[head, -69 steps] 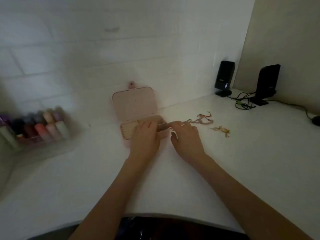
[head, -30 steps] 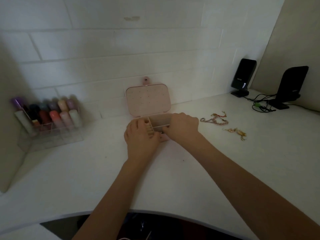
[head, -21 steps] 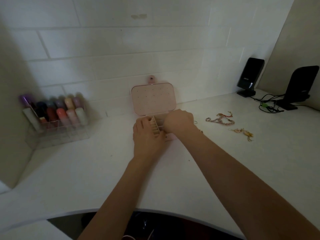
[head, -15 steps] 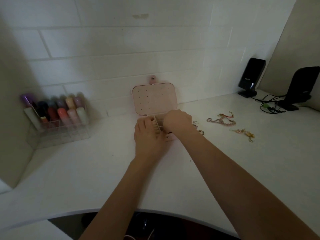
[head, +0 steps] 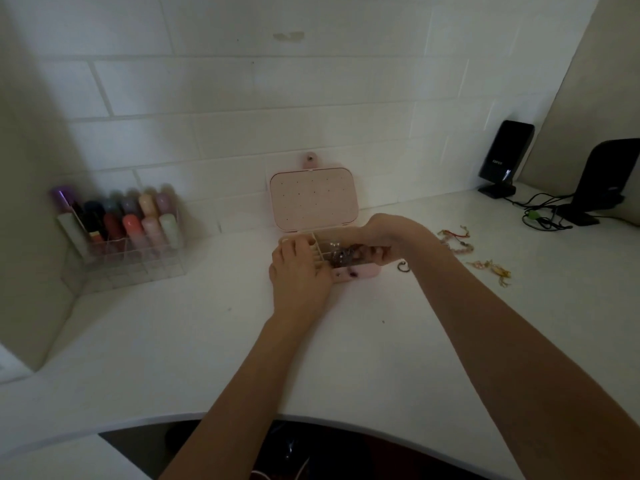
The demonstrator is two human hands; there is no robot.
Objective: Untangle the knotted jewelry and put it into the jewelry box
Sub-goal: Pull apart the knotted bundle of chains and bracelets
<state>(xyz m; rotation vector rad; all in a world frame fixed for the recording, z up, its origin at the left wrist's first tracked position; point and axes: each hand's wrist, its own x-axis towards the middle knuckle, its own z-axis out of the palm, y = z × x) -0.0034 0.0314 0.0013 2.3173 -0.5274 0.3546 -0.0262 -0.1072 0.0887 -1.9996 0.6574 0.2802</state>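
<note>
The pink jewelry box [head: 356, 271] stands open by the wall, its lid [head: 313, 199] upright. My left hand [head: 298, 275] rests flat on the box's left part, fingers straight across the ring rolls. My right hand [head: 391, 237] reaches in from the right, its fingers curled down into a compartment and pinching the end of a silvery jewelry piece [head: 341, 256] lying inside. On the table to the right lie a small ring [head: 403, 267], a knotted red and pink bracelet bundle [head: 457, 241] and a gold piece [head: 493, 269].
A clear organiser with coloured bottles [head: 131, 237] stands at the left against the tiled wall. Two black speakers [head: 505, 157] [head: 602, 181] with tangled cables [head: 543, 216] stand at the back right. The white table's curved edge [head: 242, 415] is near me.
My right hand carried a jewelry piece from the table into the box and has drawn slightly right, uncovering it in the compartment. My left hand stayed on the box.
</note>
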